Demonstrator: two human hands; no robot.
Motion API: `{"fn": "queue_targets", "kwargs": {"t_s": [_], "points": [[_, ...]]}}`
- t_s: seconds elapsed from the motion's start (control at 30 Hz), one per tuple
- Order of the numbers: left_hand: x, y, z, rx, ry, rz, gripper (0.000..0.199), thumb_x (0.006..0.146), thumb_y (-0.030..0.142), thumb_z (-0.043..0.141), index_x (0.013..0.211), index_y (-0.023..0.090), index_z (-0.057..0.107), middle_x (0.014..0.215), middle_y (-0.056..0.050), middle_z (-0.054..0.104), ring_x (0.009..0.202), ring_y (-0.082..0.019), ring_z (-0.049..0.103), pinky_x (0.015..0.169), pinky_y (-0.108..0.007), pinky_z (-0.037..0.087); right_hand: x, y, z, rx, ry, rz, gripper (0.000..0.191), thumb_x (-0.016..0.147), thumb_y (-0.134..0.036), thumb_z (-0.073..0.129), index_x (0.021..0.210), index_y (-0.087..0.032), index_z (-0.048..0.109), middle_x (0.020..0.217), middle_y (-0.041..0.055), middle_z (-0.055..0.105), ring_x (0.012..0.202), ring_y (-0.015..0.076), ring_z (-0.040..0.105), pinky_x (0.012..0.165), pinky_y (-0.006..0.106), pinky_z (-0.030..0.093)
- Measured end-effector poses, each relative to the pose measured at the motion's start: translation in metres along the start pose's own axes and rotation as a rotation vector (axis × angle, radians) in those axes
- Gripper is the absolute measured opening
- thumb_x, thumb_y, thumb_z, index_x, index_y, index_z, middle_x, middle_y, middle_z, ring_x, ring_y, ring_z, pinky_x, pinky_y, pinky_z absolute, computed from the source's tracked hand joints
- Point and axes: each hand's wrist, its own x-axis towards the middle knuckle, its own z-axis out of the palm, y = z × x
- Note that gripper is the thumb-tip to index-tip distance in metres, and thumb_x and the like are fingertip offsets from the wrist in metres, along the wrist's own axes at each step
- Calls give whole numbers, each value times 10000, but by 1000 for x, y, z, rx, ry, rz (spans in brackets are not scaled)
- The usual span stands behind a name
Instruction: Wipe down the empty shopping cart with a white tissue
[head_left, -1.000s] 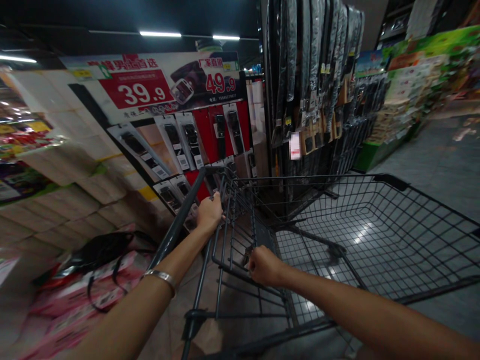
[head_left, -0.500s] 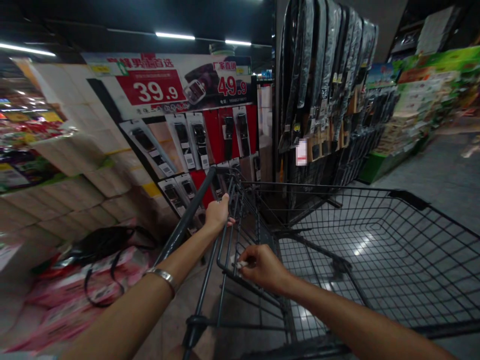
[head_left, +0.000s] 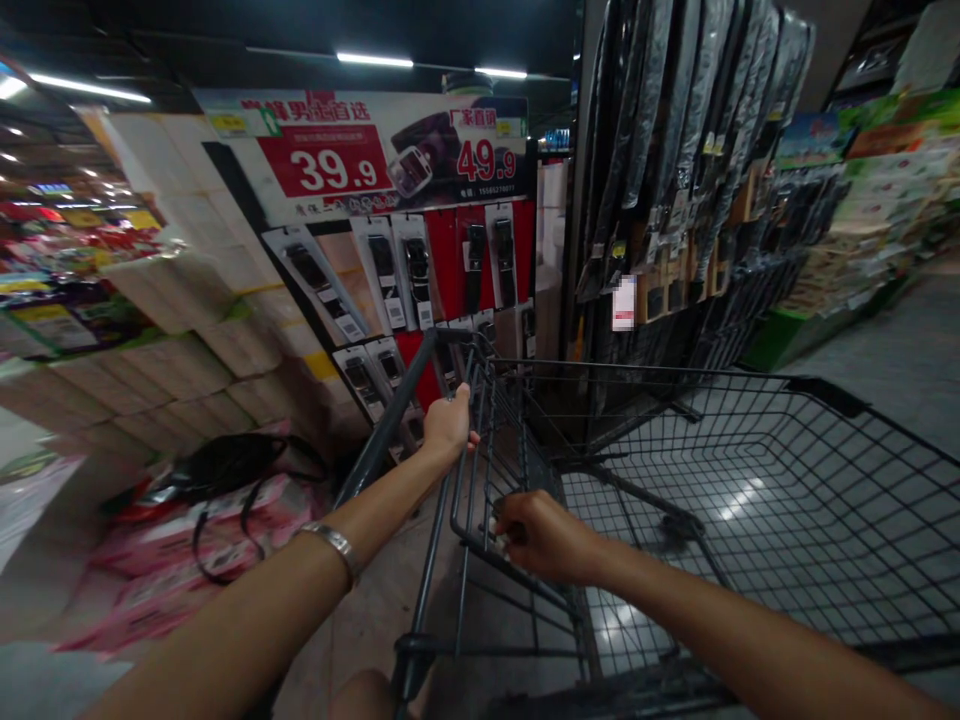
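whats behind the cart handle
Behind the dark grey, bar-shaped cart handle, a red-backed board holds black belts in plastic packs. The handle hides parts of the lower packs.

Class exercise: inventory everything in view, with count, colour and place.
Wire shopping cart: one, dark grey, centre to right
Rectangular price sign: one, pale, red and black, upper centre-left
Flat packaged belts: several, black, below sign
Long wrapped straps: many, black, right of sign
Block-shaped packs: many, whitish, stacked left
Printed packages: at least two, pink, lower left
Shiny bag: one, black, on packages
Strip lights: at least three, white, overhead
Metal bracelet: one, silver, left wrist
Left hand: one, bare, at cart
Right hand: one, bare, pinching small pale item
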Motion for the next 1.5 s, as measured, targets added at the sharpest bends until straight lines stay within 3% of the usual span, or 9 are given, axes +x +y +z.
{"fn": "queue_targets", "kwargs": {"t_s": [0.23, 0.33, 0.43, 0.6, 0.77, 1.0, 1.13, 1.3, 1.5], "points": [[6, -4, -2, 43, 43, 33, 362, 883, 459, 370, 664, 182, 446, 442, 42, 413, 377, -160, 571, 345, -201, 365, 3, 26, 4, -217, -182, 81, 203, 578, -17, 503, 638, -112, 672, 617, 48, 666, 571, 123, 567, 499, 189, 337], [8, -5, -4, 66, 50, 34, 377, 881, 466, 366, 649, 181, 452, 433, 35, 425, 370, -158, 566, 353, -202, 355, 5, 30, 7, -198, -178, 122, 207, 559, -11, 513, 641, -100, 681, 632, 50, 676, 576, 120, 566, 491, 183, 331], [7, -4, -6, 73, 37, 19, 380, 879, 459, 370, 652, 173, 473, 427, 23, 447, 375, -164, 572, 370, -208, 361, 8, 23, 2, -117, -47, 145, 189, 571, -30, 541, 672, -99, 685, 605, 25, 656, 550, 104, 537, 476, 177, 318], [7, -4, -8, 56, 26, 38, 372, 877, 447, 387, 648, 169, 483, 419, 32, 433, 385, -169, 582, 390, -211, 368, 14, 3, -8, 78, 367, 182, 128, 681, -120, 578, 753, -125, 684, 654, 27, 664, 575, 109, 550, 534, 191, 394], [10, -9, -7, 53, 29, 58, 382, 884, 454, 381, 651, 167, 482, 423, 33, 435, 388, -167, 582, 404, -216, 388, 13, 3, 6, 243, 341, 146, 74, 682, -147, 634, 743, -141, 677, 717, 41, 680, 658, 139, 601, 604, 217, 452], [12, -10, -6, 48, 29, 37, 357, 872, 444, 408, 667, 165, 491, 452, 36, 452, 382, -155, 573, 425, -220, 395, 11, 8, 21, 197, 380, -6, 99, 733, -139, 593, 771, -163, 681, 753, 32, 641, 687, 127, 572, 619, 217, 430], [11, -10, -5, 25, 32, 26, 338, 870, 435, 415, 682, 163, 486, 484, 42, 454, 346, -131, 535, 414, -219, 387, 12, 20, 28, 159, 305, 63, 91, 738, -124, 578, 737, -155, 663, 734, 25, 610, 679, 126, 554, 613, 215, 410], [11, -9, -4, 40, 4, 43, 359, 888, 418, 386, 660, 160, 488, 461, 45, 432, 342, -125, 525, 415, -216, 383, 10, 27, 24, -176, 183, 136, 141, 764, -215, 616, 631, -168, 621, 647, -1, 608, 670, 130, 533, 753, 260, 371], [9, -7, -5, 69, 1, 36, 373, 890, 434, 381, 678, 154, 508, 455, 41, 441, 358, -130, 545, 421, -208, 393, 6, 43, 23, -136, -49, 345, 140, 676, -108, 594, 541, -147, 603, 559, -14, 575, 575, 111, 519, 534, 210, 302]]}}
